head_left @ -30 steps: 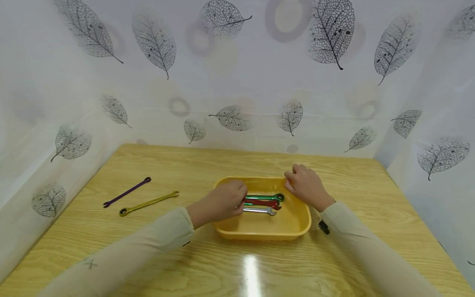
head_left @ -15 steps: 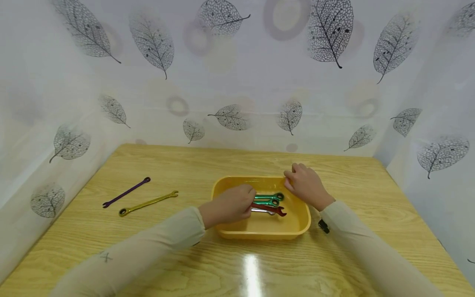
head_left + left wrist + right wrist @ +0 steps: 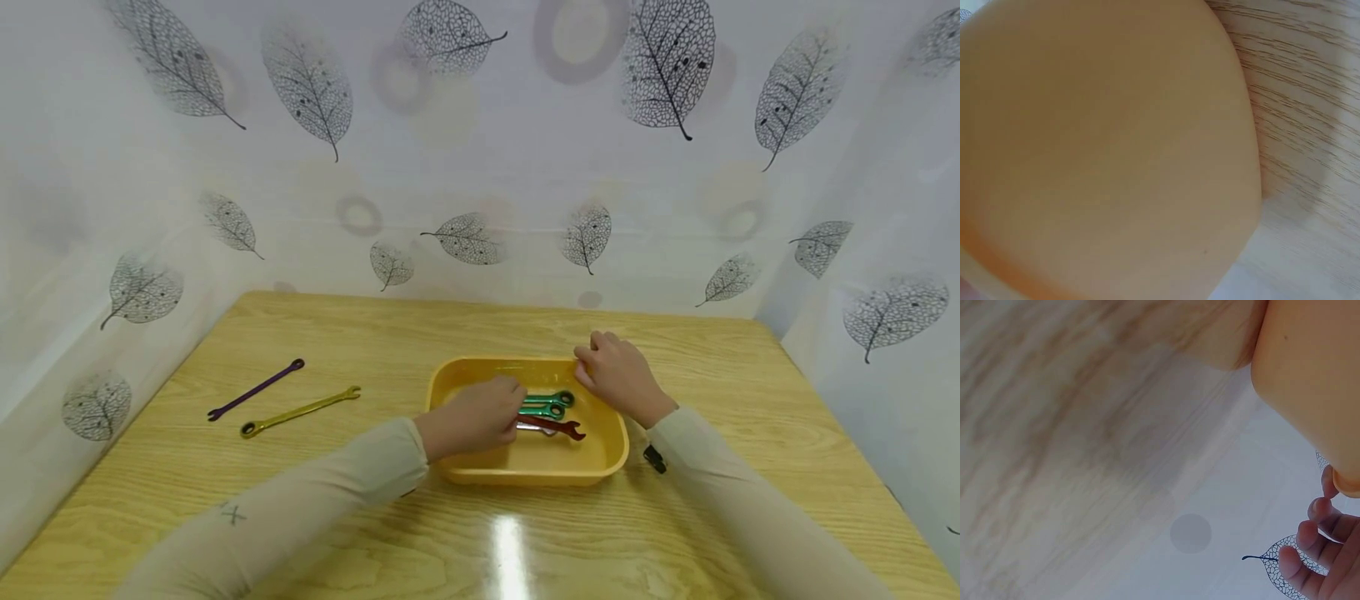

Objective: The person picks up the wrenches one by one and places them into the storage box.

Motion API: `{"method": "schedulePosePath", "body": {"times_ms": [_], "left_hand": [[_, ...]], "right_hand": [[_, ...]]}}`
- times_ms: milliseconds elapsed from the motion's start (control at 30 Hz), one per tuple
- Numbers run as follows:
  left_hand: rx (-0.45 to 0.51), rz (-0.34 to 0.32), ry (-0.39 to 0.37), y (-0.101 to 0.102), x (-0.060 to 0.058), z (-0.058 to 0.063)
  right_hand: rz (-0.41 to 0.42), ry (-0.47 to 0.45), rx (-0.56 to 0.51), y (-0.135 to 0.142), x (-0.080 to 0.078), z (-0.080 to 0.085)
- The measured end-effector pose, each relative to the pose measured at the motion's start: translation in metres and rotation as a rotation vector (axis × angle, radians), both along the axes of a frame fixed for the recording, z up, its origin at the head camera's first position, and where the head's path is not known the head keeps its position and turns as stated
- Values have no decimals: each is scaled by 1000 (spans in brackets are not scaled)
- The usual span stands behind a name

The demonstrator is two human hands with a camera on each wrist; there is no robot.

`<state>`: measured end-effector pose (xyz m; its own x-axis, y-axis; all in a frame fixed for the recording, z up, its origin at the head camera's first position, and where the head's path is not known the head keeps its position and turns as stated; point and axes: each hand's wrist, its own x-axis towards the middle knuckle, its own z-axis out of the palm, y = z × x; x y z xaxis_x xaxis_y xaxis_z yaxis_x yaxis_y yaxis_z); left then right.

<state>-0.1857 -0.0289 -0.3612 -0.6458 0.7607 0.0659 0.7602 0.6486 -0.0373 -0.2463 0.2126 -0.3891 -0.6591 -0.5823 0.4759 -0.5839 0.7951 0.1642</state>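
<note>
We see red wrench [image 3: 555, 426] inside yellow tray [image 3: 525, 477], hidden end gripped by left hand [image 3: 478, 415]. It crosses silver wrench [image 3: 529, 428]; two green wrenches [image 3: 542, 399] lie nearer tray's far edge. Right hand [image 3: 618, 373] pinches tray's rim near far right corner. Toward bench's [image 3: 375, 329] left edge, we note yellow wrench [image 3: 303, 410], then purple wrench [image 3: 255, 390].

Soft light fills my head view; white glare [image 3: 507, 554] streaks the table [image 3: 405, 550]. My right wrist view is dimmer, the wood grain [image 3: 1041, 456] blurred; in my left, shade darkens the tray [image 3: 1129, 144].
</note>
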Motion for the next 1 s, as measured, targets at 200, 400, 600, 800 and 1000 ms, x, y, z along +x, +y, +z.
{"method": "schedulePosePath", "body": {"times_ms": [200, 400, 600, 800, 1000], "left_hand": [[-24, 4, -28, 3, 0, 0], [-58, 14, -36, 5, -1, -3], [-91, 12, -41, 6, -1, -4], [-107, 19, -63, 6, -1, -6], [-143, 30, -68, 6, 0, -6]], "right_hand": [[-14, 1, 19, -1, 2, 1], [-15, 13, 26, 0, 2, 1], [-3, 25, 20, 0, 0, -1], [-4, 14, 17, 1, 0, -1], [-6, 18, 13, 0, 0, -1]]}}
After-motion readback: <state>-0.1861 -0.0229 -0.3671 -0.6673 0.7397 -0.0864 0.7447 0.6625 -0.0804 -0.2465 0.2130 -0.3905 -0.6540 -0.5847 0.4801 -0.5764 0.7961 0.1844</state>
